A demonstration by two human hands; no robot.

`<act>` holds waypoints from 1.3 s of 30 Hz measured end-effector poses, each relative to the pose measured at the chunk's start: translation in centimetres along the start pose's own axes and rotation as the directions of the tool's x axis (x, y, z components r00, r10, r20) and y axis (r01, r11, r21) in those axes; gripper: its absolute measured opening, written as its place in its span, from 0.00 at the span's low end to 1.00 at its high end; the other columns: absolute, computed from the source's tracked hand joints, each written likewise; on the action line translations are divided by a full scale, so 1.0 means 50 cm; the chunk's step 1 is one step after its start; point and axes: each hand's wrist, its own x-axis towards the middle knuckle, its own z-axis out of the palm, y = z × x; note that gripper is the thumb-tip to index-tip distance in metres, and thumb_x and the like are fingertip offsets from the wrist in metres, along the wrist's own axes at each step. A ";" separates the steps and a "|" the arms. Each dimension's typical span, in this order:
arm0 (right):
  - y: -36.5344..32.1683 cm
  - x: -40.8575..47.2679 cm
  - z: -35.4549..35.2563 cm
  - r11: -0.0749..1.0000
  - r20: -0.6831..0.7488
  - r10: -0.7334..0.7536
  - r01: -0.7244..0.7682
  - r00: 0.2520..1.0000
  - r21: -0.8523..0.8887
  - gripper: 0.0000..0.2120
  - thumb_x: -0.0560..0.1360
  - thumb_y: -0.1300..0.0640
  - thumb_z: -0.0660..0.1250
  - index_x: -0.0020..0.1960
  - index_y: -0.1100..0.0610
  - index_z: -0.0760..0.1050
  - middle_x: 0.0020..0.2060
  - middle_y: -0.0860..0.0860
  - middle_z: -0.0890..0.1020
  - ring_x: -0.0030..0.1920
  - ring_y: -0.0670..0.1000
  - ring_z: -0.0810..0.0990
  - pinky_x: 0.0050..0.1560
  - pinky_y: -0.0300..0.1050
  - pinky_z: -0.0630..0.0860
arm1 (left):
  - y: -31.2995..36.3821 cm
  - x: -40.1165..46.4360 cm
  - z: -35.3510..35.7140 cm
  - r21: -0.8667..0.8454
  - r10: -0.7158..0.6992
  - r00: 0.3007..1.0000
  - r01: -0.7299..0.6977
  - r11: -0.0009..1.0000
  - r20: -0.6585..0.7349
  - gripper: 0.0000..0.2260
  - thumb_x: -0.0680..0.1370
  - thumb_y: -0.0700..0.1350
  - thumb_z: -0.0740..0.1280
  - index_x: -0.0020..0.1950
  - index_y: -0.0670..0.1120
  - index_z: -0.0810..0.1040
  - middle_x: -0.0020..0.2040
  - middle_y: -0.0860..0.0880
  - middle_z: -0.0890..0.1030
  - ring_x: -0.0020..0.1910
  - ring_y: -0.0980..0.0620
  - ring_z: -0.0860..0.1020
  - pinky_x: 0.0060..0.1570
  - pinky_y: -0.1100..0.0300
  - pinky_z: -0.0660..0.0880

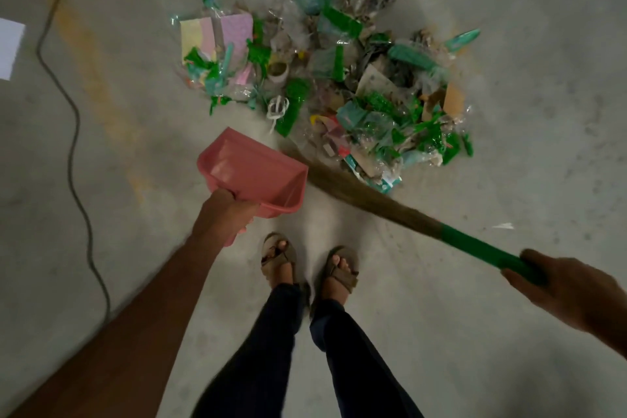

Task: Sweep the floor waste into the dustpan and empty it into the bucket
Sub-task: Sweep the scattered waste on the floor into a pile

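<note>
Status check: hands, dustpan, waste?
Left hand grips empty pink dustpan. Right hand grips broom. Waste pile unswept on floor. Cable lies left, clear.

Looks like warehouse or workshop: bare stained concrete floor (509, 78), loose cable (73, 146) trailing across, packaging scraps (339, 78) heaped.

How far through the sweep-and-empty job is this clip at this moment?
Done: the waste lies gathered in one pile. In hand: the left hand grips the pink dustpan, which looks empty; the right hand grips the broom, bristles at the pile's near edge. Left: sweeping it in and emptying; no bucket is in view.
</note>
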 end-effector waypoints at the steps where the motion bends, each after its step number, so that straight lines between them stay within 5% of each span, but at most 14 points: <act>1: 0.033 0.005 0.022 0.999 0.013 0.005 -0.005 1.000 -0.039 0.27 0.70 0.23 0.44 0.47 0.42 0.69 0.25 0.47 0.78 0.22 0.44 0.78 0.25 0.40 0.77 | 0.004 -0.003 0.005 0.004 0.016 1.000 -0.016 1.000 0.006 0.21 0.60 0.54 0.71 0.46 0.41 0.81 0.38 0.44 0.84 0.38 0.45 0.84 0.37 0.53 0.80; 5: 0.163 0.077 0.127 0.994 0.062 0.103 -0.105 0.993 0.023 0.32 0.66 0.19 0.43 0.46 0.43 0.67 0.24 0.49 0.78 0.19 0.47 0.77 0.19 0.42 0.76 | 0.002 -0.004 0.022 0.024 0.055 0.998 -0.054 0.998 -0.020 0.20 0.59 0.57 0.70 0.44 0.44 0.82 0.37 0.43 0.85 0.35 0.44 0.84 0.34 0.48 0.80; 10: 0.018 0.091 0.066 0.971 -0.026 0.233 -0.232 0.972 0.056 0.28 0.70 0.22 0.48 0.46 0.46 0.67 0.26 0.46 0.78 0.24 0.48 0.78 0.25 0.44 0.75 | -0.036 0.016 0.002 0.155 0.064 0.997 -0.057 0.986 -0.043 0.30 0.59 0.62 0.67 0.53 0.44 0.80 0.45 0.43 0.85 0.44 0.41 0.84 0.48 0.47 0.82; 14: -0.014 -0.005 0.090 0.935 0.058 0.329 -0.333 0.943 0.123 0.23 0.71 0.24 0.54 0.45 0.41 0.73 0.27 0.47 0.81 0.25 0.47 0.81 0.28 0.46 0.79 | -0.022 0.048 -0.061 0.134 0.061 0.996 -0.053 0.990 -0.059 0.19 0.64 0.56 0.74 0.49 0.46 0.81 0.38 0.45 0.85 0.36 0.45 0.83 0.38 0.51 0.81; 17: 0.108 -0.064 0.258 0.835 0.211 0.412 -0.460 0.886 0.303 0.32 0.57 0.17 0.64 0.48 0.40 0.77 0.38 0.47 0.86 0.35 0.47 0.85 0.36 0.37 0.80 | -0.016 0.055 -0.084 0.164 0.109 0.993 -0.100 0.981 -0.042 0.22 0.62 0.60 0.74 0.48 0.47 0.80 0.39 0.47 0.85 0.37 0.45 0.84 0.42 0.48 0.84; 19: -0.019 -0.072 0.252 0.855 0.161 0.388 -0.420 0.907 0.305 0.35 0.53 0.20 0.70 0.51 0.42 0.80 0.45 0.48 0.86 0.44 0.50 0.85 0.46 0.35 0.79 | -0.016 0.059 -0.173 0.175 0.112 0.992 -0.099 0.980 -0.064 0.26 0.59 0.63 0.72 0.50 0.48 0.80 0.42 0.47 0.85 0.41 0.45 0.84 0.45 0.47 0.84; 22: -0.277 -0.105 0.148 0.882 0.302 0.257 -0.350 0.918 0.314 0.27 0.65 0.35 0.77 0.58 0.47 0.79 0.43 0.46 0.80 0.50 0.52 0.83 0.63 0.48 0.77 | -0.011 0.064 -0.259 0.164 0.122 0.991 -0.112 0.980 -0.050 0.26 0.57 0.63 0.70 0.49 0.49 0.80 0.41 0.47 0.85 0.39 0.45 0.85 0.41 0.44 0.84; 26: -0.515 -0.056 0.087 0.984 0.375 0.053 -0.112 0.925 0.138 0.18 0.75 0.28 0.59 0.52 0.40 0.70 0.38 0.42 0.77 0.41 0.39 0.79 0.47 0.35 0.76 | -0.033 0.074 -0.333 0.217 0.141 0.989 -0.128 0.968 -0.043 0.20 0.64 0.60 0.71 0.50 0.49 0.80 0.40 0.48 0.85 0.38 0.48 0.85 0.38 0.44 0.84; 28: -0.665 0.015 0.100 0.981 0.315 -0.095 0.034 0.944 0.192 0.14 0.78 0.32 0.56 0.53 0.40 0.67 0.39 0.43 0.78 0.37 0.39 0.78 0.36 0.33 0.72 | -0.059 0.107 -0.399 0.228 0.139 0.989 -0.123 0.966 -0.053 0.19 0.65 0.59 0.71 0.49 0.49 0.80 0.39 0.48 0.85 0.38 0.48 0.85 0.39 0.44 0.84; 31: -0.858 0.096 0.079 0.967 0.099 -0.175 0.152 0.980 0.203 0.16 0.79 0.33 0.54 0.57 0.42 0.68 0.38 0.43 0.76 0.36 0.42 0.76 0.38 0.39 0.77 | -0.079 0.142 -0.443 0.238 0.130 0.990 -0.113 0.965 -0.056 0.16 0.67 0.57 0.71 0.49 0.48 0.80 0.40 0.48 0.85 0.37 0.48 0.85 0.37 0.44 0.83; 34: -0.999 0.179 0.023 0.944 0.024 -0.111 0.098 0.994 0.314 0.16 0.81 0.36 0.55 0.56 0.48 0.69 0.38 0.45 0.76 0.34 0.45 0.75 0.31 0.42 0.69 | -0.082 0.173 -0.480 0.216 0.127 0.991 -0.114 0.970 -0.047 0.16 0.67 0.56 0.71 0.49 0.48 0.79 0.39 0.47 0.85 0.37 0.47 0.85 0.37 0.44 0.83; 39: -1.044 0.288 -0.049 0.874 0.091 0.159 -0.183 0.983 0.449 0.25 0.80 0.35 0.54 0.60 0.54 0.72 0.49 0.57 0.81 0.48 0.59 0.81 0.51 0.52 0.79 | -0.056 0.221 -0.546 0.137 0.145 0.989 -0.142 0.980 -0.005 0.20 0.64 0.57 0.68 0.48 0.44 0.81 0.40 0.45 0.85 0.39 0.44 0.85 0.41 0.43 0.82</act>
